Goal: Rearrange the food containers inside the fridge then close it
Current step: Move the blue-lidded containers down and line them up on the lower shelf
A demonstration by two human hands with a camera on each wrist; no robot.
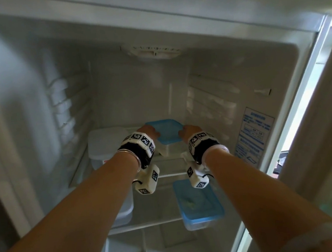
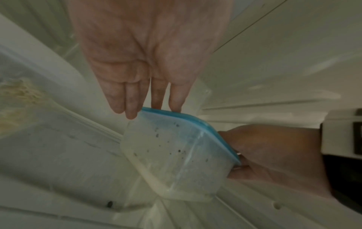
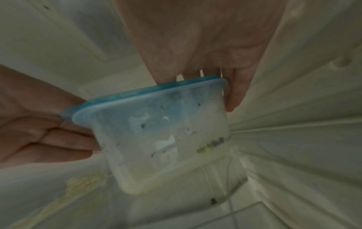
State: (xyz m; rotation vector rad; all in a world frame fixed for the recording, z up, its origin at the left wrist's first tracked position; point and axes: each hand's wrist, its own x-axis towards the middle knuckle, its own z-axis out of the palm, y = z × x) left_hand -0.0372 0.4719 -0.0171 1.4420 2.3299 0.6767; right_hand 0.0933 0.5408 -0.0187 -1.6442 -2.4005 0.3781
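A clear food container with a blue lid (image 1: 166,132) is at the back middle of the fridge's upper glass shelf (image 1: 171,174), held between both hands. My left hand (image 1: 150,133) grips its left edge, and in the left wrist view its fingers (image 2: 135,99) lie over and beside the lid rim of the container (image 2: 172,155). My right hand (image 1: 188,131) grips the right edge, with its fingers (image 3: 233,93) over the lid and down the side of the container (image 3: 156,131). The container looks tilted. Whether its base touches the shelf I cannot tell.
A white-lidded container (image 1: 106,145) stands on the upper shelf's left side, close to my left wrist. On the lower shelf sit another blue-lidded container (image 1: 198,203) at the right and a clear one (image 1: 126,209) at the left. The open door (image 1: 322,132) stands to the right.
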